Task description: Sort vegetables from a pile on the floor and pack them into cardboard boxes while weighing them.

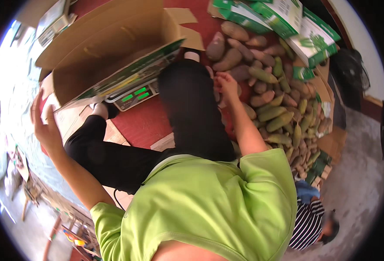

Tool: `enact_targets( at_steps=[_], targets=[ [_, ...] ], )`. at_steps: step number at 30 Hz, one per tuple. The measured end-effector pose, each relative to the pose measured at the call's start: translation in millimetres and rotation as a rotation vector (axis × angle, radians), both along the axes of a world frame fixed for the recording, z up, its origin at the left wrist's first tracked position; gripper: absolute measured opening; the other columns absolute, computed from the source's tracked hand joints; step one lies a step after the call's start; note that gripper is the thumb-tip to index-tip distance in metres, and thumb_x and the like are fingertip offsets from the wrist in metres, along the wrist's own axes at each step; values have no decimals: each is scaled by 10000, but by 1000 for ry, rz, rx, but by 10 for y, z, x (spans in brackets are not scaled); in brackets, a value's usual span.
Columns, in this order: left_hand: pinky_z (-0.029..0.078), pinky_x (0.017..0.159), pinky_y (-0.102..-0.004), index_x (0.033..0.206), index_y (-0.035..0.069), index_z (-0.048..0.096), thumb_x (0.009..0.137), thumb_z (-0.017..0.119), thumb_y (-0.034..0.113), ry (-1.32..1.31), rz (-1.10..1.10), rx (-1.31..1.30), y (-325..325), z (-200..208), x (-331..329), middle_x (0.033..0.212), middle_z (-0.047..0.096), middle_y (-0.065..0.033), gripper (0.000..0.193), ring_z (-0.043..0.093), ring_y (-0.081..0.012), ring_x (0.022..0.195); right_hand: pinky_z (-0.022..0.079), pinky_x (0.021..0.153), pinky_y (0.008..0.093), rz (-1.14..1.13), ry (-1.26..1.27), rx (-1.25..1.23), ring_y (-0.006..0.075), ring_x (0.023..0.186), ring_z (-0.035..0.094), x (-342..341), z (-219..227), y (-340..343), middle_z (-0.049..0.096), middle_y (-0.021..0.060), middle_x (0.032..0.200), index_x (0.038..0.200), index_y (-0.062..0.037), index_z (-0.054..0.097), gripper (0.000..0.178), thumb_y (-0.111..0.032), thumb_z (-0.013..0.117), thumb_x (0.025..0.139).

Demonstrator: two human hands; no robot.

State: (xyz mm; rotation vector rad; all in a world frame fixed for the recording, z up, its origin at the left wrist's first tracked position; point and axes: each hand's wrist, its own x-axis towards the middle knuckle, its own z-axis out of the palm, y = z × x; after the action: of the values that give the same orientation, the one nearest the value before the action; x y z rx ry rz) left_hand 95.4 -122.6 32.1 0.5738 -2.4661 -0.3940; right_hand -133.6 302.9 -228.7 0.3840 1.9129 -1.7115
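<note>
A large open cardboard box (pixel 113 48) with a green printed side rests on a digital scale (pixel 135 96) with lit green figures. My left hand (pixel 46 128) is beside the box's near left corner, thumb and fingers apart; whether it touches the flap there is unclear. Between my black-trousered knee and a heap of produce, my right hand (pixel 227 85) has its fingers bent together. Anything inside them is too small or hidden to name. Closest to that hand are reddish-purple sweet potatoes (pixel 228 59); longer green tubers or gourds (pixel 271 114) lie farther right in the heap.
Green and white printed cartons (pixel 283 19) lie at the far right behind the heap. A dark fan (pixel 352 71) stands by the wall. At lower right is a person in a striped shirt (pixel 307 224). Red sheeting (pixel 142 124) covers part of the floor.
</note>
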Motion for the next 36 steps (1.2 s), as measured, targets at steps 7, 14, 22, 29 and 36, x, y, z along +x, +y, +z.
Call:
enact_targets(
  at_steps=[7,14,22,29,36],
  targets=[
    [483,856,-361,1214,188,628,731,761,160,-405,-49,-95,557,83,-319,1168,619,-52,502,603,-248,1038,479,591,243,205,-201,94,112,698,602,950,-627,803,674,55,890,1056,-43,641,200,-117,595,875],
    [498,770,-352,1064,154,697,806,700,182,-527,-82,-65,725,46,-512,1016,664,-13,259,622,-240,964,494,840,356,736,-42,571,325,947,646,1396,-1020,988,683,170,959,1020,-111,692,279,-158,607,759],
    [516,754,-346,1003,173,706,843,643,147,-455,13,-297,674,-198,-431,980,673,19,174,634,-205,922,518,612,316,446,-183,447,172,667,642,1287,-677,1099,669,111,789,1041,-30,654,272,-122,553,805],
    [520,790,-346,1151,251,674,822,588,75,-412,17,-426,801,-508,-237,1095,669,51,383,624,-221,963,507,532,302,291,-233,492,145,641,624,1320,-763,1553,651,72,781,1060,-45,645,290,-101,554,791],
    [501,841,-352,1177,241,664,776,545,4,-385,34,-428,916,-561,-231,1129,661,29,481,601,-238,988,508,531,297,285,-353,485,140,653,632,1561,-851,1538,660,77,794,1058,-47,651,282,-101,584,789]
  ],
)
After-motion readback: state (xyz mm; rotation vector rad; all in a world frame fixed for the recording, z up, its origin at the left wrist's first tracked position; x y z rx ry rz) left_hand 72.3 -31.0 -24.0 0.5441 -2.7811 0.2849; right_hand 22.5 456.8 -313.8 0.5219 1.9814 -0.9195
